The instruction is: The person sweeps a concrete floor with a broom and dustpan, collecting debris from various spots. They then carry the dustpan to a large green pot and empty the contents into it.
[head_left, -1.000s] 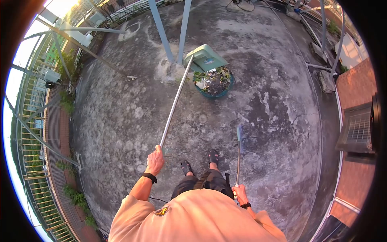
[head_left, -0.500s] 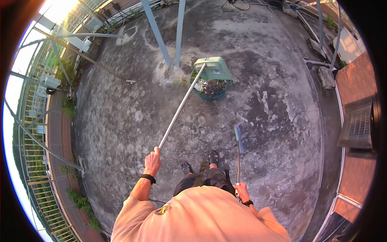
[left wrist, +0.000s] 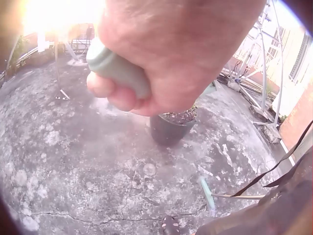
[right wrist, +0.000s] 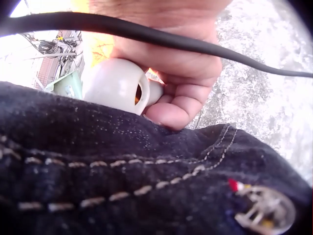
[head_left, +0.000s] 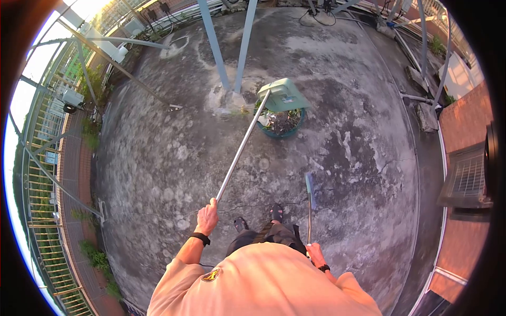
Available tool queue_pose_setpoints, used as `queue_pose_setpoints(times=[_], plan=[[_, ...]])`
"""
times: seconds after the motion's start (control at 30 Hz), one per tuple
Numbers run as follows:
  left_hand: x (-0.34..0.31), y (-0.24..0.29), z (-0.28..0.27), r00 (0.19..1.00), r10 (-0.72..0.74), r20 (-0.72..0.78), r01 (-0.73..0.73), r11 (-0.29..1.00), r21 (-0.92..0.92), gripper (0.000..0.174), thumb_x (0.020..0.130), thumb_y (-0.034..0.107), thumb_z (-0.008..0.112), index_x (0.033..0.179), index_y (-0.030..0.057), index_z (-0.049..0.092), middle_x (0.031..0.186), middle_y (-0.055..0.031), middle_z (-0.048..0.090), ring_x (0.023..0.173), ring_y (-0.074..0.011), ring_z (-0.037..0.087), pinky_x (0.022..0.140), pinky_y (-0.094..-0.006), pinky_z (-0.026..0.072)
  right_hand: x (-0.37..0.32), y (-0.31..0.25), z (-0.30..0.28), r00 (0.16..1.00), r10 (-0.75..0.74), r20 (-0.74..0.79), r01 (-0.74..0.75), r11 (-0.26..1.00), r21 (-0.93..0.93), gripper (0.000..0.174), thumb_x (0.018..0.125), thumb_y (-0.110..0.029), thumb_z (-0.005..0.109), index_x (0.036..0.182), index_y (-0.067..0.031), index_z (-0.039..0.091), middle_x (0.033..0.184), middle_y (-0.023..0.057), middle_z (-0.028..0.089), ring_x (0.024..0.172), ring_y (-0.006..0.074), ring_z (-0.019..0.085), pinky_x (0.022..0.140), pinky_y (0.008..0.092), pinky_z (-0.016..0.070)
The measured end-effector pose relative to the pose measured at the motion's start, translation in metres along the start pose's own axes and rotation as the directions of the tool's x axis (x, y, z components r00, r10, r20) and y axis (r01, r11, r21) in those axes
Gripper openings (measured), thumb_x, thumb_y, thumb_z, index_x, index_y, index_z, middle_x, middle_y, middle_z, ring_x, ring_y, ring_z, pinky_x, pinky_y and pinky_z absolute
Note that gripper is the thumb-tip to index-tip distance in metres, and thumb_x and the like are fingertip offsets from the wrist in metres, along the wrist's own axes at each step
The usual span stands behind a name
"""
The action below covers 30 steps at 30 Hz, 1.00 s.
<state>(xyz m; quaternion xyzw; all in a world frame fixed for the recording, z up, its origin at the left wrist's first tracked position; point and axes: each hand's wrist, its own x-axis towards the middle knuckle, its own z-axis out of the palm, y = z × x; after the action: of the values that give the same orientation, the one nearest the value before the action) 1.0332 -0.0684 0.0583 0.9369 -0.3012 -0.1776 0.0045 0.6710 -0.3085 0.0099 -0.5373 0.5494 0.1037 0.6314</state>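
Observation:
In the head view the left hand (head_left: 207, 217) grips the lower end of a long metal handle (head_left: 240, 151). At its far end a pale green dustpan (head_left: 285, 95) is over the back part of a round green tub (head_left: 279, 135) holding debris and leaves. The left wrist view has the fingers (left wrist: 122, 98) curled round a green grip (left wrist: 117, 71). My right hand (head_left: 316, 255) holds a broom's handle (head_left: 310, 221) beside the right hip; its blue-green head (head_left: 309, 185) is low over the floor. A white handle end (right wrist: 117, 86) shows at the right hand (right wrist: 183, 83) in the right wrist view.
Grey metal posts (head_left: 214, 50) stand on a concrete base behind the tub, to its left. A railing (head_left: 45, 210) runs along the left side. At the right are a brick wall (head_left: 458, 258) and a barred window unit (head_left: 466, 176). Cables (head_left: 319, 17) lie at the back.
The dustpan has moved right from the tub's upper left and now covers more of its back part. The broom head has shifted slightly left. Both hands keep their grips.

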Motion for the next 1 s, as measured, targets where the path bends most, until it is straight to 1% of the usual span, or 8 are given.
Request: queue_pose_setpoints(times=[0.1, 0.33, 0.43, 0.47, 0.5, 0.53, 0.7, 1.0], plan=[[-0.012, 0.005, 0.001, 0.999, -0.033, 0.038, 0.036, 0.995, -0.098, 0.028, 0.070, 0.002, 0.049, 0.095, 0.0001, 0.037, 0.068, -0.0223, 0.058, 0.065, -0.0390, 0.059, 0.056, -0.0474, 0.0460, 0.012, 0.020, 0.004, 0.997, 0.063, 0.034, -0.068, 0.981, 0.183, 0.015, 0.066, -0.008, 0.061, 0.064, 0.0037, 0.051, 0.057, 0.0075, 0.054, 0.048, 0.0151, 0.053, 0.043, 0.0276, 0.0386], [-0.053, 0.022, -0.009, 0.970, -0.173, 0.170, 0.236, 0.833, -0.500, 0.027, 0.071, 0.010, 0.050, 0.092, 0.0016, 0.035, 0.071, -0.0261, 0.057, 0.071, -0.0464, 0.055, 0.064, -0.0536, 0.0413, -0.010, -0.039, 0.014, 0.999, 0.006, 0.035, -0.002, 0.993, -0.118, 0.015, 0.064, -0.009, 0.059, 0.061, 0.0045, 0.054, 0.055, 0.0082, 0.054, 0.049, 0.0158, 0.054, 0.044, 0.0282, 0.0384], [-0.081, 0.013, -0.011, 0.967, -0.137, 0.217, 0.256, 0.549, -0.796, 0.022, 0.069, 0.012, 0.052, 0.086, 0.0039, 0.039, 0.058, -0.0082, 0.045, 0.047, -0.0201, 0.049, 0.042, -0.0328, 0.0398, 0.001, -0.041, 0.018, 0.998, -0.006, 0.063, 0.027, 0.939, -0.342, 0.013, 0.064, -0.007, 0.058, 0.059, 0.0057, 0.055, 0.055, 0.0096, 0.055, 0.048, 0.0161, 0.054, 0.043, 0.0283, 0.0388], [-0.092, 0.010, -0.022, 0.964, -0.155, 0.214, 0.264, 0.525, -0.809, 0.022, 0.069, 0.012, 0.052, 0.086, 0.0039, 0.039, 0.058, -0.0082, 0.045, 0.047, -0.0201, 0.049, 0.042, -0.0328, 0.0398, 0.009, -0.038, 0.018, 0.994, 0.053, 0.092, -0.025, 0.958, -0.285, 0.013, 0.064, -0.005, 0.058, 0.058, 0.0062, 0.056, 0.055, 0.0100, 0.055, 0.048, 0.0163, 0.054, 0.043, 0.0285, 0.0394], [-0.101, 0.006, -0.039, 0.935, -0.125, 0.333, 0.355, 0.311, -0.882, 0.021, 0.069, 0.011, 0.052, 0.085, 0.0049, 0.038, 0.059, -0.0050, 0.043, 0.046, -0.0146, 0.045, 0.039, -0.0289, 0.0365, 0.014, -0.039, 0.018, 0.986, 0.111, 0.125, -0.080, 0.970, -0.232, 0.013, 0.064, -0.004, 0.057, 0.057, 0.0068, 0.056, 0.055, 0.0104, 0.056, 0.048, 0.0165, 0.055, 0.043, 0.0287, 0.0401], [-0.110, 0.000, -0.046, 0.899, -0.065, 0.434, 0.438, 0.080, -0.895, 0.020, 0.070, 0.011, 0.052, 0.084, 0.0059, 0.038, 0.059, -0.0017, 0.041, 0.044, -0.0092, 0.042, 0.036, -0.0250, 0.0332, 0.010, -0.053, 0.022, 0.985, 0.109, 0.131, -0.071, 0.961, -0.267, 0.013, 0.064, -0.004, 0.057, 0.057, 0.0068, 0.056, 0.055, 0.0104, 0.056, 0.048, 0.0165, 0.055, 0.043, 0.0287, 0.0401], [-0.146, -0.043, -0.037, 0.837, -0.099, 0.538, 0.492, -0.297, -0.819, 0.017, 0.071, 0.009, 0.053, 0.081, 0.0070, 0.039, 0.058, 0.0005, 0.042, 0.040, -0.0080, 0.040, 0.033, -0.0224, 0.0295, 0.018, -0.100, 0.046, 0.951, 0.173, 0.255, -0.019, 0.859, -0.511, 0.008, 0.066, -0.003, 0.057, 0.063, 0.0038, 0.053, 0.055, 0.0082, 0.054, 0.046, 0.0161, 0.055, 0.042, 0.0284, 0.0420], [-0.182, -0.081, 0.043, 0.677, -0.025, 0.736, 0.551, -0.645, -0.529, 0.012, 0.076, 0.007, 0.051, 0.069, 0.0084, 0.041, 0.056, 0.0017, 0.043, 0.039, -0.0060, 0.038, 0.032, -0.0218, 0.0295, 0.050, -0.178, 0.156, 0.878, 0.172, 0.447, 0.125, 0.819, -0.560, 0.014, 0.072, -0.002, 0.055, 0.076, -0.0017, 0.043, 0.056, 0.0049, 0.051, 0.043, 0.0133, 0.052, 0.037, 0.0264, 0.0418]])
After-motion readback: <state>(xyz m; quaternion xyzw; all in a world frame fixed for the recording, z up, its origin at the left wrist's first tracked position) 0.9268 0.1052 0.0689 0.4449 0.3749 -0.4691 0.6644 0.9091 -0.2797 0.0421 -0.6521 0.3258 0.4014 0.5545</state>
